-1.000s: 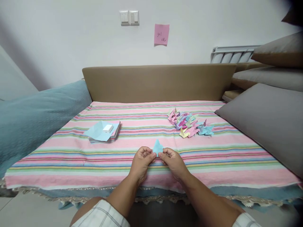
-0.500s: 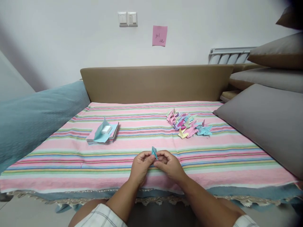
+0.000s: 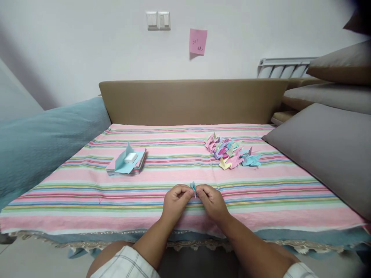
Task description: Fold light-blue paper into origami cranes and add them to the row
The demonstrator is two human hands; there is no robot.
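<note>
Between my two hands is a small folded piece of blue paper [image 3: 193, 189], held upright near the front of the striped cloth. My left hand [image 3: 177, 201] pinches its left side between thumb and fingers. From the other side, my right hand [image 3: 212, 202] pinches the right edge. Fingertips cover much of the paper, so its full shape is hidden. Beyond my right hand lies a pile of folded paper cranes [image 3: 227, 151] in pink, purple, yellow, green and blue. To the far left sits a stack of square paper sheets [image 3: 139, 166], a white block [image 3: 131, 157] resting on the raised blue top sheet.
The striped cloth [image 3: 87, 200] covers the seat. A brown backrest [image 3: 191, 102] stands behind it. Grey cushions [image 3: 324, 135] are stacked at the right, and a blue-covered armrest [image 3: 52, 135] borders the left. A pink note [image 3: 198, 41] and light switches [image 3: 158, 21] are on the wall.
The blue paper has turned and shifted slightly right. My right thumb has moved up against it, and both hands now pinch it from opposite sides.
</note>
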